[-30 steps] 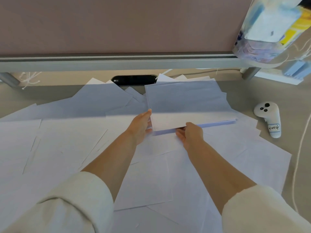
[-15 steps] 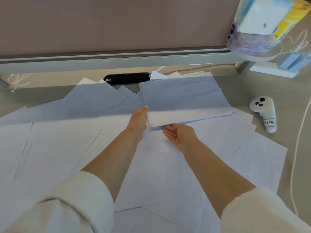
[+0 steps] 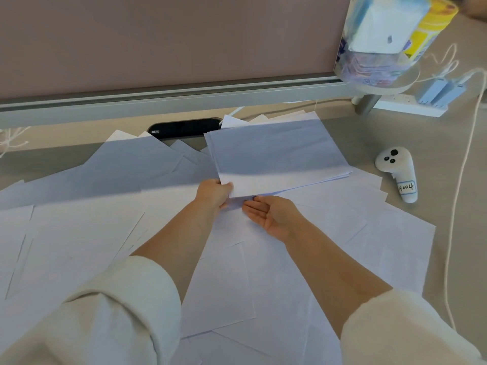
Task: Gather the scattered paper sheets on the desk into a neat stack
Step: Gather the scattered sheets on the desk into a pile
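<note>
The left hand is pinching the near corner of a stack of white paper sheets at the far side of the beige table. The right hand is hovering beside it, open, palm-up, empty; sliding it flat underneath should keep edges aligned.

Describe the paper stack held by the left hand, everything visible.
The paper stack is a sheaf of blank white sheets, roughly squared, edges slightly fanned at the right corner. Its far part is shadowed, its near strip sunlit. It lies over loose sheets. The left hand grips its near left corner, thumb on top; the open right hand lies palm-up at its near edge.
</note>
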Available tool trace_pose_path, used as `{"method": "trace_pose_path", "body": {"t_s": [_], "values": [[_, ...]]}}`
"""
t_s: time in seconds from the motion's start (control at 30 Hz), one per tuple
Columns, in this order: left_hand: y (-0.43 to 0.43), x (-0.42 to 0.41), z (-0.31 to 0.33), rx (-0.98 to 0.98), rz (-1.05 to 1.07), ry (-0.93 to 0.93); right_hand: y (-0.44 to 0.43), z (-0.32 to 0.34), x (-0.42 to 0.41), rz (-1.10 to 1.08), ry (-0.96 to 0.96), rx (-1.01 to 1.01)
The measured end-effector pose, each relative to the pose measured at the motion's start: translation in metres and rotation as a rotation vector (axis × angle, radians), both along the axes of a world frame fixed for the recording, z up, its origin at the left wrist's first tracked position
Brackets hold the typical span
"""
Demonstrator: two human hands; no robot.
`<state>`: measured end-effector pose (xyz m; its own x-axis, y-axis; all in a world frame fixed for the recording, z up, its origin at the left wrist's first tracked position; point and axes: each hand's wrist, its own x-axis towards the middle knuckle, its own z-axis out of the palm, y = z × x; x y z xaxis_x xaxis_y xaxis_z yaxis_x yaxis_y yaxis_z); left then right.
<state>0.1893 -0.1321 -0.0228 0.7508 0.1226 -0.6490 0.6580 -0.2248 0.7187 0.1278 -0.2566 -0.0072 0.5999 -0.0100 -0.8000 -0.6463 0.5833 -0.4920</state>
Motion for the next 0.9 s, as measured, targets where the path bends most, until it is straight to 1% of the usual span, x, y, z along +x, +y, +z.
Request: {"method": "trace_pose_path", "body": {"t_s": [0.07, 0.13, 0.2, 0.27, 0.3, 0.33, 0.43, 0.5, 0.57, 0.67, 0.73, 0.83, 0.9], "values": [[-0.001, -0.002, -0.002, 0.044, -0.031, -0.027, -0.002, -0.002, -0.003, 0.029, -0.009, 0.016], [0.002, -0.005, 0.000, 0.043, -0.019, -0.048, -0.002, -0.001, -0.005, 0.012, -0.019, 0.034], [0.012, -0.011, 0.002, 0.033, 0.023, -0.045, -0.002, -0.004, -0.004, -0.135, -0.027, 0.002], [0.030, -0.020, 0.006, 0.083, 0.056, -0.056, -0.005, -0.011, 0.000, -0.336, -0.033, -0.101], [0.043, -0.025, 0.006, 0.131, 0.068, -0.059, -0.008, -0.017, 0.003, -0.400, -0.018, -0.178], [0.055, -0.029, 0.005, 0.198, 0.073, -0.051, -0.009, -0.021, 0.004, -0.420, 0.007, -0.270], [0.091, -0.045, 0.006, 0.417, 0.035, -0.004, -0.001, -0.026, 0.003, -0.348, 0.076, -0.500], [0.106, -0.057, 0.007, 0.471, -0.004, 0.025, 0.012, -0.025, -0.001, -0.271, 0.082, -0.584], [0.115, -0.070, 0.009, 0.488, -0.022, 0.040, 0.029, -0.021, -0.007, -0.240, 0.073, -0.595], [0.125, -0.081, 0.008, 0.493, -0.055, 0.061, 0.043, -0.022, -0.015, -0.285, 0.046, -0.500], [0.132, -0.085, 0.007, 0.501, -0.097, 0.046, 0.050, -0.017, -0.022, -0.246, 0.018, -0.466], [0.137, -0.094, 0.008, 0.478, -0.137, 0.032, 0.057, -0.020, -0.031, -0.276, 0.065, -0.548], [0.136, -0.100, 0.008, 0.456, -0.155, -0.001, 0.059, -0.022, -0.040, -0.296, 0.106, -0.481]]}}
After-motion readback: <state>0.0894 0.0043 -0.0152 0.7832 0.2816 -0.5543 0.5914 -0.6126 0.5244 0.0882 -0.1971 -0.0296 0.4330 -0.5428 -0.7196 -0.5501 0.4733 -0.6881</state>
